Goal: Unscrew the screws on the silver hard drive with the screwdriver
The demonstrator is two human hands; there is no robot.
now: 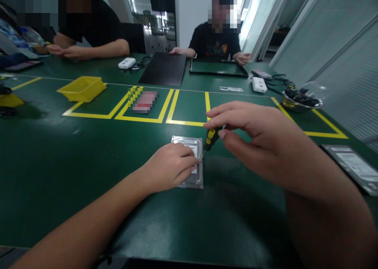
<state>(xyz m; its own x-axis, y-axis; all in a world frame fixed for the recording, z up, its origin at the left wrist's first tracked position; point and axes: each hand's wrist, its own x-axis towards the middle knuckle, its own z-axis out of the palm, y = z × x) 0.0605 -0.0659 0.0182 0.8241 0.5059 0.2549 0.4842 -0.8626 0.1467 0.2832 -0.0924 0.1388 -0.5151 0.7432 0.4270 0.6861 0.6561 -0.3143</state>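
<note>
A silver hard drive (195, 180) with a white label lies flat on the green table. My left hand (173, 164) presses down on it and steadies it, fingers curled over its top, their tips near the right edge. In my right hand (251, 131) is a screwdriver (211, 137) with a black and yellow handle, held by its top end between thumb and fingers. The screwdriver leans, its thin shaft pointing down to the drive's right edge beside my left fingertips. Whatever lies under the tip is too small to make out.
Another hard drive (354, 166) lies at the right. Yellow tape marks boxes on the table, with a yellow tray (82, 89) at the left. A metal bowl (301, 102) holds dark parts. Across the table, two people sit, one touching a black panel (163, 68) and a black frame (218, 73).
</note>
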